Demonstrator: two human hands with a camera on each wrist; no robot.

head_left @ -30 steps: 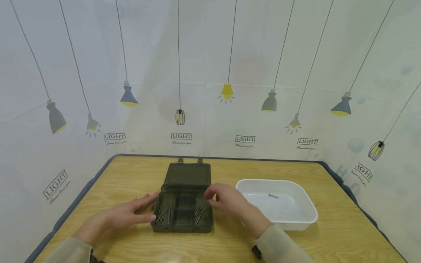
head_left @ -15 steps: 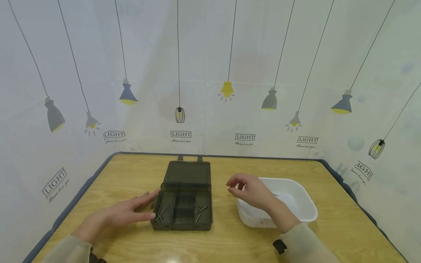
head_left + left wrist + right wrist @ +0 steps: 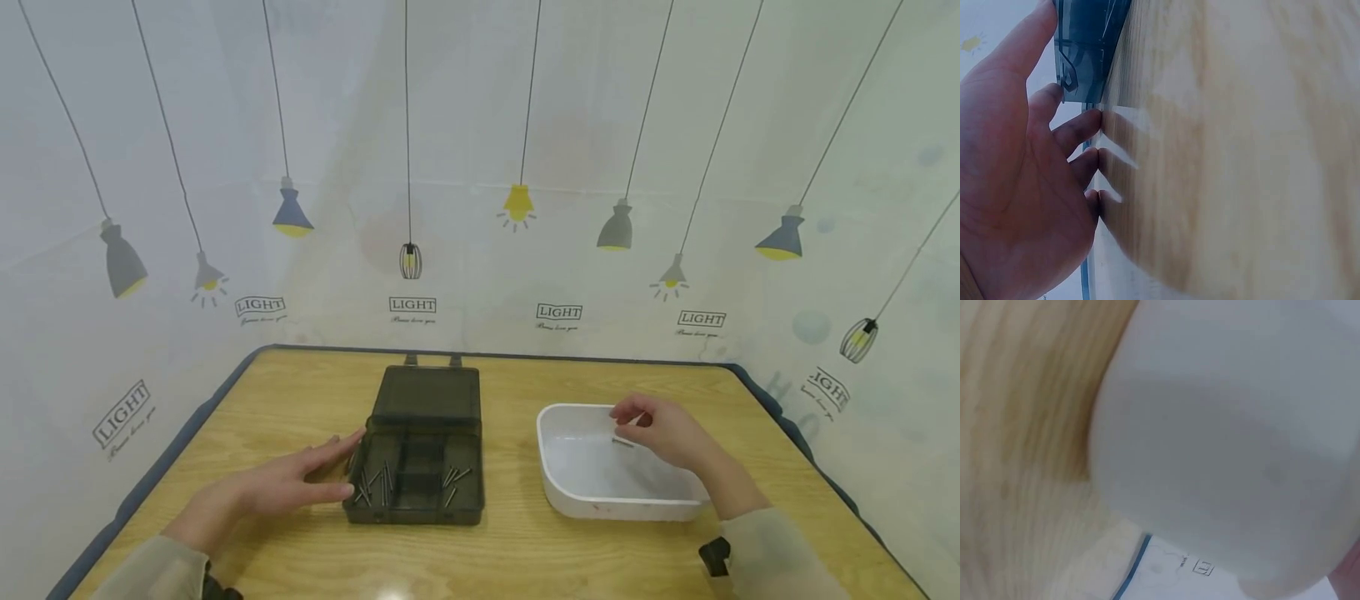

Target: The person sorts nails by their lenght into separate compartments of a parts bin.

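Note:
My left hand (image 3: 281, 483) lies with straight fingers against the left side of a dark see-through compartment box (image 3: 416, 515), its thumb at the front left corner. The left wrist view shows the same hand (image 3: 1029, 175) beside the box (image 3: 1088, 50). The box's lid (image 3: 427, 393) is laid back. Several thin metal screws lie in the left and right compartments. My right hand (image 3: 671, 432) is over a white tray (image 3: 551, 467), its thumb and fingers bent just above a single screw (image 3: 622, 442). No grip on that screw can be made out. The tray's wall (image 3: 1210, 437) hides most of the right hand in the right wrist view.
Both containers stand on a wood-grain table (image 3: 510, 550) with a dark edge. A strip of table separates the box from the tray. Behind the table hangs a pale backdrop (image 3: 465, 167) printed with lamps.
My right hand has moved rightward from above the box's right compartment to over the white tray. My left hand has stayed against the box.

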